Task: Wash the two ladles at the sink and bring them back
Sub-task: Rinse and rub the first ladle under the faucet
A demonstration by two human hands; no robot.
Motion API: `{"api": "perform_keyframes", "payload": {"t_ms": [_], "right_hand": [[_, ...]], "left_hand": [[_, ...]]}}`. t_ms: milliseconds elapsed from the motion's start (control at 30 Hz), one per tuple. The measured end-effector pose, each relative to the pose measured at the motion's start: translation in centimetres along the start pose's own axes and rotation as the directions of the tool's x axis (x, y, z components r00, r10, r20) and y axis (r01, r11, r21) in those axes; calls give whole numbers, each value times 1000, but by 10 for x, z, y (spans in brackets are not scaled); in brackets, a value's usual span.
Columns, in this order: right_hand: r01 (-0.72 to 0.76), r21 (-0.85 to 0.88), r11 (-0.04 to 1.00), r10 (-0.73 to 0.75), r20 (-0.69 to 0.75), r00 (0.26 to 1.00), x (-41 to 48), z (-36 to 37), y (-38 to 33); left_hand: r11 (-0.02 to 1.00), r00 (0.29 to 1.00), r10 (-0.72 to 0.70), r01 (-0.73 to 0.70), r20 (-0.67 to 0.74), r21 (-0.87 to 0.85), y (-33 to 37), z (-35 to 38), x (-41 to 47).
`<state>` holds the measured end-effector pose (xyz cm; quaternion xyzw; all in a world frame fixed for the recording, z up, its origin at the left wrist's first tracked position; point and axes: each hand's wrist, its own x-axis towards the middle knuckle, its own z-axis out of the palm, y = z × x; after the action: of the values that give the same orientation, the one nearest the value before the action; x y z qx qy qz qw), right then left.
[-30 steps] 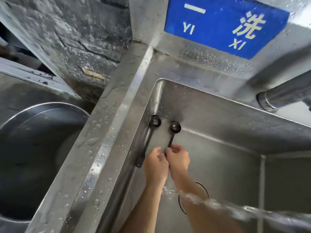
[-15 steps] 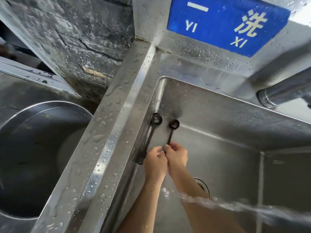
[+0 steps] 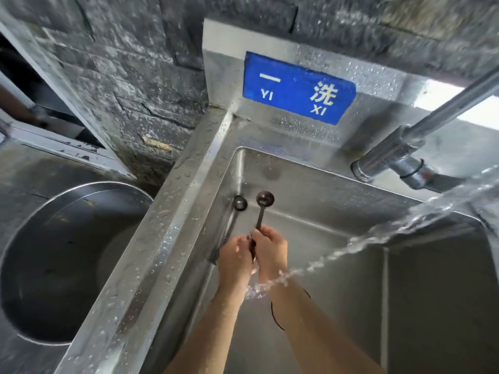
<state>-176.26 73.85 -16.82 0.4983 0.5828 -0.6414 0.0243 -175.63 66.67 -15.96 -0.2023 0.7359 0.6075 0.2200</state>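
Head view: left hand (image 3: 236, 255) and right hand (image 3: 271, 251), each grip curled round one ladle (image 3: 265, 198) in the sink (image 3: 324, 190), other ladle (image 3: 240, 203) against its left wall; water (image 3: 378, 238) hits the wrists, so draw the bowl under it

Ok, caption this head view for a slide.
Left hand and right hand grip a dark ladle over the steel sink, water running.
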Motion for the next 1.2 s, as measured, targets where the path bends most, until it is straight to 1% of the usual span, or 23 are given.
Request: {"api": "perform_keyframes", "payload": {"t_ms": [67,133,233,267,333,467,700,800,1000,1200], "right_hand": [[-5,46,999,3,47,999,-13,-10,-10],[-20,91,996,12,82,997,-31,-23,-21],[-49,121,991,35,115,993,-55,-41,-32],[-38,116,992,23,130,991,-65,-48,-38],[36,84,996,-49,154,987,-85,-61,-48],[77,75,994,-85,118,989,-122,-86,-70],[138,102,985,-153,158,976,-183,-134,-95],[147,101,984,-160,137,978,-203,-157,-99],[134,127,983,-156,177,972,-242,-183,-102],[163,159,974,-193,194,962,-276,-181,-104]], "left_hand": [[1000,1000,9,-9,-24,-21,14,-2,-19],[1000,999,27,-27,-47,2,30,-4,-43],[999,999,38,-36,-36,32,52,-7,-79],[998,999,42,-41,-34,39,60,-7,-91],[998,998,46,-44,-37,55,74,-7,-115],[994,996,88,-86,-32,69,95,-8,-152],[979,986,161,-166,45,119,118,-17,-219],[980,985,162,-167,61,107,130,-19,-241],[973,977,184,-197,110,120,154,-22,-266],[987,978,123,-137,167,79,173,-26,-271]]}}
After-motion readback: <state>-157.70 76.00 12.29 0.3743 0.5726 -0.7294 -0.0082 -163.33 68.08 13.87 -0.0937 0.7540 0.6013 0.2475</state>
